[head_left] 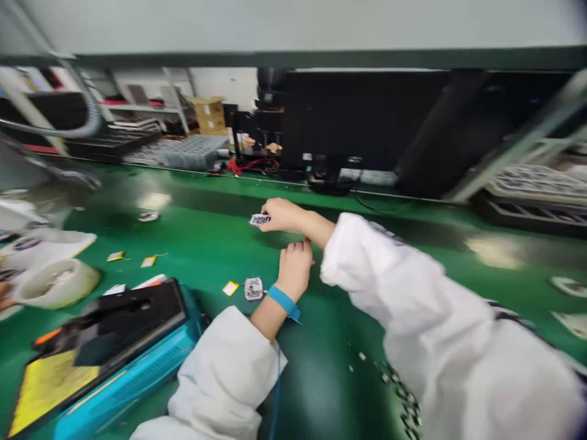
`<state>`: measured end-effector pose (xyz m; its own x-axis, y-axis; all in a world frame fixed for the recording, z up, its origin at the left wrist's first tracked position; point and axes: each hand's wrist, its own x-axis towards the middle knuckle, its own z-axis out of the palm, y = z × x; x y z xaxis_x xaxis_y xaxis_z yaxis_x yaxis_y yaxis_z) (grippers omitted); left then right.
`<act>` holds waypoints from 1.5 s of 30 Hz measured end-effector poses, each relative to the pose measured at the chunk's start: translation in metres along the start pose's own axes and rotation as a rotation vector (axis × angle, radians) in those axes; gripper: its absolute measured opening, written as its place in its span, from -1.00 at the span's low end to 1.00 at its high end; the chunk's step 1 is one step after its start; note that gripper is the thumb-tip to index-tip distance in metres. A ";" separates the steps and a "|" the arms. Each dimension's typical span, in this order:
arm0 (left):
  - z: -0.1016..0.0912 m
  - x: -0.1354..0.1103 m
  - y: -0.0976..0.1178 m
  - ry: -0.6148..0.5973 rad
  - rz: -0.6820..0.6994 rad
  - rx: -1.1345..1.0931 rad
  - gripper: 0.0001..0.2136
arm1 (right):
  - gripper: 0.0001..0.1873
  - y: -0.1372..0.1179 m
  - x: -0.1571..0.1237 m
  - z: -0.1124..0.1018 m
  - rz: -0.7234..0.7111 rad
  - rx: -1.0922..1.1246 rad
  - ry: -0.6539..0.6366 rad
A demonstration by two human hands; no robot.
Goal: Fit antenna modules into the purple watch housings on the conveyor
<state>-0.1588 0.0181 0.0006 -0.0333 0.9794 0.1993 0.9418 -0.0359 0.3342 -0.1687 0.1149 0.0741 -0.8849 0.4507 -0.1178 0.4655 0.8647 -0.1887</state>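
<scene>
My right hand reaches across the green mat and pinches a small silver-and-black circuit module at its fingertips. My left hand rests just below that wrist, with curled fingers and nothing visible in them. A blue wrist strap circles the left wrist, and its cord runs down the mat. Close to the left of this hand lies a similar module, with a small yellow label next to it.
A teal-and-black machine with a yellow panel stands at the lower left, beside a white roll. Small yellow scraps and papers lie on the mat. A black monitor and cables line the far edge.
</scene>
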 end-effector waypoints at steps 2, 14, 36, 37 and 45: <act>0.012 -0.006 0.021 -0.070 0.099 -0.049 -0.70 | -0.67 0.026 -0.056 -0.006 -0.005 0.021 0.003; 0.028 -0.059 0.067 -0.088 0.372 -0.116 -0.75 | -0.69 0.086 -0.280 0.087 0.169 0.129 0.145; 0.023 -0.105 0.051 -0.076 0.548 0.134 -0.81 | -0.61 0.063 -0.267 0.138 0.080 0.037 0.437; 0.023 -0.105 0.051 -0.076 0.552 0.146 -0.81 | -0.63 0.066 -0.267 0.139 0.052 0.055 0.435; 0.029 -0.076 0.060 0.038 0.510 -0.136 -0.88 | -0.64 0.085 -0.270 0.134 -0.075 0.223 0.398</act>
<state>-0.0898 -0.0522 -0.0212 0.4032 0.8230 0.4001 0.7897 -0.5338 0.3023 0.1122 0.0366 -0.0403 -0.8338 0.4762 0.2792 0.3534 0.8490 -0.3929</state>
